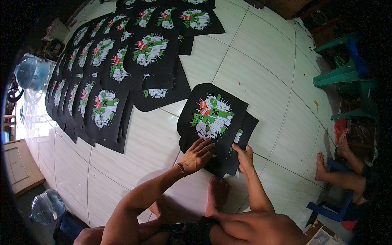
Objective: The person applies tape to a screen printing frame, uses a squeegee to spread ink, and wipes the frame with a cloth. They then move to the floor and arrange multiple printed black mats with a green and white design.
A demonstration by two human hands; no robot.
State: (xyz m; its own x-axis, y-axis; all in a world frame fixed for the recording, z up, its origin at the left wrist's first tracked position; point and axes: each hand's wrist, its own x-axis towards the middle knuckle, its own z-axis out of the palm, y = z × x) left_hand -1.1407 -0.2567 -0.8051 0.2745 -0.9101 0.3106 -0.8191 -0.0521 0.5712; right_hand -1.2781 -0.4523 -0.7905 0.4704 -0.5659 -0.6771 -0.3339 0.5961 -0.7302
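A black printed panel (214, 116) with rounded top corners and a green, white and red design lies on the floor in front of me. It rests over one or more similar black panels (250, 122), whose edges show at its right and lower sides. My left hand (198, 156) lies on its lower left part, fingers stretched out over the print's lower edge. On the lower right, my right hand (243, 158) grips the edge of the panels with the thumb on top; its other fingers are hidden underneath.
Overlapping rows of similar panels (151, 49) cover the tiled floor (269, 94) at the far left. Water bottles (47, 206) stand at the left. Green plastic chairs (337, 75) are at the right, near another person's bare legs (341, 175) and a blue stool (332, 210).
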